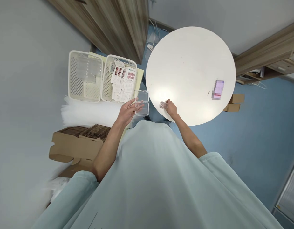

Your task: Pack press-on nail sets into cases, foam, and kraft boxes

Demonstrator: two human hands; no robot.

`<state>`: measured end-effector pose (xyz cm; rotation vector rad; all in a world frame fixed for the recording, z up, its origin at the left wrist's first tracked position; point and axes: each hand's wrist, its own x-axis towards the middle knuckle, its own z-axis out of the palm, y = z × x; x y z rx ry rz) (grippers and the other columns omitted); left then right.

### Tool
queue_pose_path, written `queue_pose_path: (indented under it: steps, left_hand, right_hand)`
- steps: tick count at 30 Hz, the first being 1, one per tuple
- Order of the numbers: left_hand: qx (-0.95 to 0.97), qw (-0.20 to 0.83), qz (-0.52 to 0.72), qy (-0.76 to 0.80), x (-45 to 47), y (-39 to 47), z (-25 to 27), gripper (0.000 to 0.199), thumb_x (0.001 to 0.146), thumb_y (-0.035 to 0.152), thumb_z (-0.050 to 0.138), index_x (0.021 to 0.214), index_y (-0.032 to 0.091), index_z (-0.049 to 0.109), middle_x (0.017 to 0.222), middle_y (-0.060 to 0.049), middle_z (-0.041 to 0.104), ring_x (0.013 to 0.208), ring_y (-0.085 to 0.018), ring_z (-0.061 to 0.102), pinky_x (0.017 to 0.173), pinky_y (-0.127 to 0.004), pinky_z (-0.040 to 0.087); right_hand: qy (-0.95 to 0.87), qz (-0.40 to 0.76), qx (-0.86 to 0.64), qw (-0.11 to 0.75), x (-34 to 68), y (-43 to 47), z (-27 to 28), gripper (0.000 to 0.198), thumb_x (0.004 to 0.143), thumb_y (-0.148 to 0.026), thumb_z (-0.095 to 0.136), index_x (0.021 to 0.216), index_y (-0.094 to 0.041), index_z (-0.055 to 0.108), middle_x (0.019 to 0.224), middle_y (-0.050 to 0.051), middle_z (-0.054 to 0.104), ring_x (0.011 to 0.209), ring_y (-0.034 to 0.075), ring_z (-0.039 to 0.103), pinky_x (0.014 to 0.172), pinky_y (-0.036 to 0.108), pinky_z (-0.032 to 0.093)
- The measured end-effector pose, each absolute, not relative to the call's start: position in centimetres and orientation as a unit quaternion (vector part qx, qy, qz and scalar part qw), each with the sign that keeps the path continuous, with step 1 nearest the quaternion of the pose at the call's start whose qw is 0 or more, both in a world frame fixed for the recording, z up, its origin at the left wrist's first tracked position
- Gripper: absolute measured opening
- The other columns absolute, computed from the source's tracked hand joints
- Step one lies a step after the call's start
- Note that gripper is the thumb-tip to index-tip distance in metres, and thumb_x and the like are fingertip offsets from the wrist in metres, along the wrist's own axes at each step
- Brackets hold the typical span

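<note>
Counter (189,60), round and white, occupies the upper centre of the frame; its lower left edge runs close to both hands. Left hand (126,114), fingers partly spread and bent, grips one clear case (142,110), opened into two halves, just left of that edge; whether case and edge touch cannot be determined. Right hand (171,109), fingers pinched together, holds one small clear strip (162,105) by its right end, inside the counter's lower left edge; contact with the surface cannot be determined. Room for moving extends up and across to one blurred purple item (217,89) near the right edge. Count, upper left of frame: two baskets, side by side. Left basket (69,76) contains clear plastic pieces (83,71), number not determinable. Right basket (105,79) contains overlapping white cards (123,87), not countable. Right of the counter: two cardboard boxes (236,98).
</note>
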<state>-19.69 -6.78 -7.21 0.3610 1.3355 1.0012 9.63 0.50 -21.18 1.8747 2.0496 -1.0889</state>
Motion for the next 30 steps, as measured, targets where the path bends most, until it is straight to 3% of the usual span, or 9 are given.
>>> queue_pose_path:
  steps: [5, 11, 19, 24, 30]
  left_hand:
    - [0.181, 0.692, 0.423, 0.557, -17.0, -4.6, -7.7, 0.058, 0.082, 0.020, 0.092, 0.137, 0.019, 0.071, 0.144, -0.016, 0.079, 0.136, -0.032, 0.076, 0.124, -0.052, 0.058]
    - [0.199, 0.727, 0.395, 0.525, -11.4, -2.1, -8.1, 0.060, 0.084, 0.019, 0.087, 0.141, 0.015, 0.069, 0.151, -0.021, 0.073, 0.138, -0.032, 0.074, 0.123, -0.053, 0.059]
    - [0.220, 0.763, 0.383, 0.473, -4.2, -0.2, -8.0, 0.050, 0.088, 0.030, 0.088, 0.134, 0.016, 0.072, 0.145, -0.020, 0.078, 0.142, -0.032, 0.071, 0.123, -0.055, 0.057]
    - [0.212, 0.775, 0.390, 0.450, -1.0, 0.5, -7.5, 0.041, 0.089, 0.029, 0.089, 0.126, 0.016, 0.077, 0.137, -0.017, 0.081, 0.134, -0.030, 0.076, 0.125, -0.053, 0.056]
    - [0.224, 0.774, 0.397, 0.439, 1.2, 0.8, -7.2, 0.046, 0.087, 0.035, 0.093, 0.126, 0.016, 0.078, 0.134, -0.018, 0.082, 0.134, -0.034, 0.076, 0.120, -0.052, 0.059]
  right_hand:
    - [0.647, -0.398, 0.649, -0.035, 12.9, -0.2, -18.2, 0.020, 0.109, -0.028, 0.050, 0.126, -0.024, 0.061, 0.131, 0.010, 0.078, 0.099, 0.026, 0.072, 0.082, 0.035, 0.050]
    - [0.585, -0.426, 0.669, -0.174, 18.1, -0.3, -12.1, 0.026, 0.105, -0.045, 0.061, 0.125, -0.027, 0.064, 0.129, 0.005, 0.077, 0.075, 0.019, 0.068, 0.076, 0.035, 0.054]
    - [0.530, -0.422, 0.657, -0.332, 23.3, 0.4, -4.1, 0.044, 0.101, -0.067, 0.074, 0.125, -0.031, 0.068, 0.131, 0.005, 0.073, 0.085, 0.019, 0.071, 0.076, 0.034, 0.063]
    - [0.568, -0.473, 0.597, -0.311, 23.9, 0.9, -1.2, 0.047, 0.097, -0.070, 0.078, 0.118, -0.029, 0.071, 0.119, 0.003, 0.075, 0.072, 0.015, 0.067, 0.069, 0.032, 0.060]
    - [0.623, -0.480, 0.565, -0.248, 24.7, 1.1, -1.6, 0.034, 0.100, -0.056, 0.077, 0.116, -0.027, 0.072, 0.115, 0.002, 0.078, 0.070, 0.015, 0.064, 0.075, 0.032, 0.054]
